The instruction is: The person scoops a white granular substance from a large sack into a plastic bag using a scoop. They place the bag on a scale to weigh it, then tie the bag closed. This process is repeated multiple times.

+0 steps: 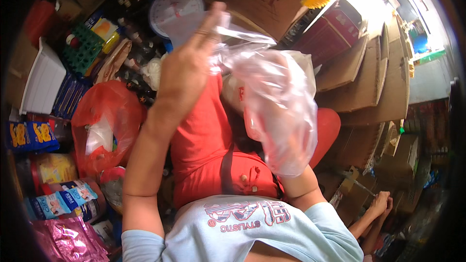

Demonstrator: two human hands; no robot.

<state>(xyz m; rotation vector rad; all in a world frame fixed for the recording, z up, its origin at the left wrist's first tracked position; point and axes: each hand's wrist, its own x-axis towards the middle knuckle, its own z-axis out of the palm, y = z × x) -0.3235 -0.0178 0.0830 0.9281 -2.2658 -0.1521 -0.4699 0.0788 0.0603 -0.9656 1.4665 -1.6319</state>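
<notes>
My left hand [189, 58] is raised at the centre left, its fingers pointing up and blurred, with the edge of a clear plastic bag [269, 61] caught at them. The bag stretches to the right and covers my right hand [287, 120], whose fingers show only faintly through the film. Beneath and beside it is a whitish plastic bag [233, 92] with a red mark, between my legs in red trousers. A dial scale [176, 10] stands beyond my left hand.
To the left are a red plastic bag [109, 98], a white plastic tub [45, 80], a green egg tray [82, 49] and packets. Flattened cardboard [389, 80] and a maroon box [335, 29] are at right. Another person's hands [380, 203] hold a thin strip at lower right.
</notes>
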